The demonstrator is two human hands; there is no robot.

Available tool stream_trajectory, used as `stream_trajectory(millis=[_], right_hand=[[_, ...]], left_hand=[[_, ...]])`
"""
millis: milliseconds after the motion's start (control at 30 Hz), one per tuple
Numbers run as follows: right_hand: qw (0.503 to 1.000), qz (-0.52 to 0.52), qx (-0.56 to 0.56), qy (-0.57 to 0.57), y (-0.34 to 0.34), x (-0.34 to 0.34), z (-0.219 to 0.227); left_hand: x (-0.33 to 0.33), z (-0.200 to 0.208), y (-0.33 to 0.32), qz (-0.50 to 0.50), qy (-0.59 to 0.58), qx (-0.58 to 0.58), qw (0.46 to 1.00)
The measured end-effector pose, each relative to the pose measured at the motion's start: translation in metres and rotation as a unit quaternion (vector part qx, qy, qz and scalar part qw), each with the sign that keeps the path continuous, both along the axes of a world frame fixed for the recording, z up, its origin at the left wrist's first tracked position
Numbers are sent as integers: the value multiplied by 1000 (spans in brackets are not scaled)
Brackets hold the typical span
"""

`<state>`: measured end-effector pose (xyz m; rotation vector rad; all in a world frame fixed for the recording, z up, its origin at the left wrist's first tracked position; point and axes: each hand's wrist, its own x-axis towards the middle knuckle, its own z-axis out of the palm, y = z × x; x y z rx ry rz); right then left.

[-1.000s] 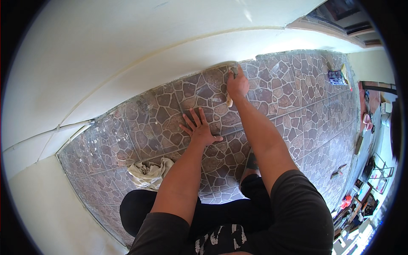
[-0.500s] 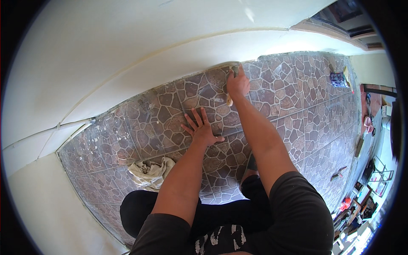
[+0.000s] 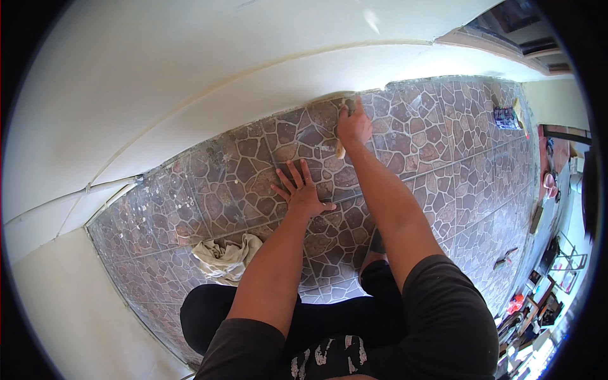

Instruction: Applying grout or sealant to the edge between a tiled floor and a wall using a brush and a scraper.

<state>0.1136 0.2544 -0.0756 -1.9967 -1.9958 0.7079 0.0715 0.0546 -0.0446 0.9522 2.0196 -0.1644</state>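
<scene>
My left hand (image 3: pixel 305 197) lies flat on the stone-patterned tile floor (image 3: pixel 405 142), fingers spread, holding nothing. My right hand (image 3: pixel 354 126) reaches farther forward to the foot of the white wall (image 3: pixel 253 82). It is closed around a hand tool with a pale, rounded handle (image 3: pixel 341 151), whose butt shows below the palm. The index finger stretches forward along the tool. A greyish front end meets the seam between wall and floor; its exact shape is too small to tell. A crumpled cream cloth (image 3: pixel 225 258) rests on the tiles left of my left forearm.
White flecks (image 3: pixel 180 202) dot the floor along the wall at left. A blue-patterned packet (image 3: pixel 505 118) stands at the far right, and a small tool (image 3: pixel 505 258) lies on the tiles at right. Beyond the floor's right edge is assorted clutter (image 3: pixel 538 310). My knees are bent close to the floor.
Almost nothing differs. The pale handle's butt has shifted very slightly left with my right hand; my left hand stays planted on the floor.
</scene>
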Motion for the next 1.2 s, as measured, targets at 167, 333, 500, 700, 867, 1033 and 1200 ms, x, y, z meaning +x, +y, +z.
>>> stream_trajectory(millis=[167,333,500,700,867,1033,1200], right_hand=[[998,67,-6,-1,3,6,7],[995,95,-31,-19,-7,-4,8],[998,9,-57,-2,-13,-17,12],[999,-24,-40,22,-13,-23,14],[998,-22,-48,22,-9,-21,21],[997,-22,-76,26,-22,-32,21],[997,-39,-59,22,-16,-31,13]], left_hand=[[-2,-3,0,-4,0,-25,1000],[-3,-1,1,-4,-8,-24,1000],[-3,-2,0,-10,-5,-20,1000],[-1,-5,-1,-9,1,-8,1000],[-2,-5,-1,-10,-3,-23,1000],[-2,-6,0,-6,-2,-21,1000],[-3,-3,0,-4,-6,-21,1000]])
